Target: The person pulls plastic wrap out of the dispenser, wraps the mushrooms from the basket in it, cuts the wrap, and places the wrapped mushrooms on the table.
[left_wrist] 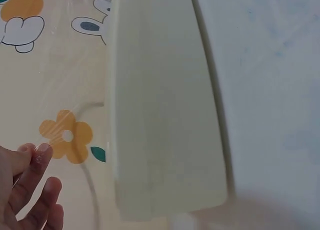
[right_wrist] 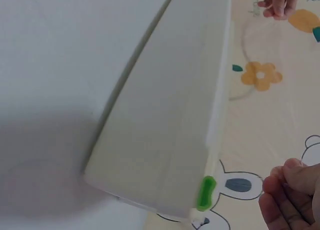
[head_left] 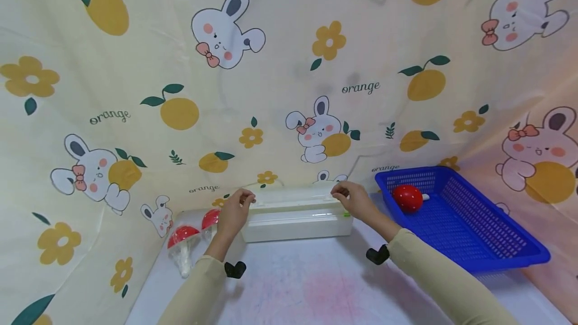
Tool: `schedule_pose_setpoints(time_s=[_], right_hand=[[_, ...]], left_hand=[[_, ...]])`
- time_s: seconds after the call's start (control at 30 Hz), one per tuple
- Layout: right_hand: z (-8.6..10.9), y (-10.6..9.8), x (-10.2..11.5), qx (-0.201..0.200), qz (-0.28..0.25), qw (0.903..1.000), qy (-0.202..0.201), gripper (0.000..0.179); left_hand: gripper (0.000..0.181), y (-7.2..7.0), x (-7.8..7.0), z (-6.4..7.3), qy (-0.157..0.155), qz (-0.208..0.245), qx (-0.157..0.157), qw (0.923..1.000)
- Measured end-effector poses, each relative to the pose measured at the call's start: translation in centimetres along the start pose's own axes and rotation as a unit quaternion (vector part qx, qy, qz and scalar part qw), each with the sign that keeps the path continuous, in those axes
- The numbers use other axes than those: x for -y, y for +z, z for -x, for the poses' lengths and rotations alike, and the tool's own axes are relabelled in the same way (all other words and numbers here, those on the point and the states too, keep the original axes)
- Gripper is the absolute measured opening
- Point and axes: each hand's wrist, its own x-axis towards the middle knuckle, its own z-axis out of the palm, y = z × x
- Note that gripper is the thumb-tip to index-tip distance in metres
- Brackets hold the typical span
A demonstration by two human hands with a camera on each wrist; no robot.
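Note:
A long white cling film dispenser (head_left: 298, 227) lies crosswise on the table, a green slider (right_wrist: 206, 193) at its right end. Clear film (left_wrist: 60, 117) stretches up from it, hard to make out in the head view. My left hand (head_left: 235, 213) pinches one corner of the film between thumb and index finger, above the dispenser's left end. Above the right end, my right hand (head_left: 357, 201) pinches the other corner the same way. In the left wrist view, fine creases run through the film towards the left fingertips (left_wrist: 44, 148).
Two red-capped toy mushrooms lie at the left, the nearer mushroom (head_left: 182, 237) wrapped in film, the farther mushroom (head_left: 210, 218) partly behind my left hand. A blue basket (head_left: 492, 264) at the right holds a red white-dotted mushroom (head_left: 408, 198). Patterned cloth (head_left: 289, 74) hangs behind.

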Motion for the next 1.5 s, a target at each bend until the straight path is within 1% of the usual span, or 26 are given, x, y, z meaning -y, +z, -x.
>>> schedule_pose_setpoints(time_s=[0.1, 0.17, 0.33, 0.43, 0.57, 0.73, 0.87, 1.1, 1.33, 1.5], right_hand=[[-0.2, -0.4, 0.2, -0.015, 0.004, 0.9998, -0.009, 0.007], [-0.3, -0.7, 0.4, -0.020, 0.004, 0.9998, -0.007, 0.007], [-0.6, -1.6, 0.9, -0.015, 0.002, 0.9998, 0.015, 0.012], [-0.8, -2.3, 1.2, -0.014, 0.006, 0.9998, 0.016, 0.012], [-1.0, -3.1, 1.9, -0.021, 0.010, 0.9997, 0.007, 0.012], [-1.4, -3.9, 2.4, -0.030, 0.008, 0.9995, -0.003, 0.015], [-1.7, -4.6, 2.7, -0.034, 0.003, 0.9994, -0.009, 0.015], [-2.3, -5.8, 3.5, -0.053, -0.011, 0.9980, -0.033, 0.014], [-2.7, -6.7, 4.5, -0.069, -0.012, 0.9967, -0.042, 0.012], [-3.1, -7.5, 5.1, -0.074, -0.015, 0.9957, -0.054, 0.013]], left_hand=[[0.014, -0.3, -0.2, -0.2, 0.016, 0.012, -0.012, 0.9997], [0.013, -0.5, -0.5, -0.3, 0.021, 0.022, -0.019, 0.9994], [0.015, -1.1, -1.2, -0.5, 0.027, 0.028, -0.029, 0.9988], [0.016, -1.4, -1.5, -0.8, 0.031, 0.032, -0.033, 0.9985], [0.016, -1.8, -2.0, -1.0, 0.035, 0.042, -0.036, 0.9978], [0.017, -2.4, -2.8, -1.2, 0.030, 0.049, -0.038, 0.9976], [0.017, -2.9, -3.4, -1.6, 0.032, 0.056, -0.043, 0.9970], [0.018, -3.9, -4.5, -2.4, 0.056, 0.059, -0.054, 0.9952], [0.017, -4.8, -5.2, -2.2, 0.066, 0.079, -0.063, 0.9926], [0.017, -5.5, -5.8, -2.4, 0.085, 0.096, -0.079, 0.9886]])
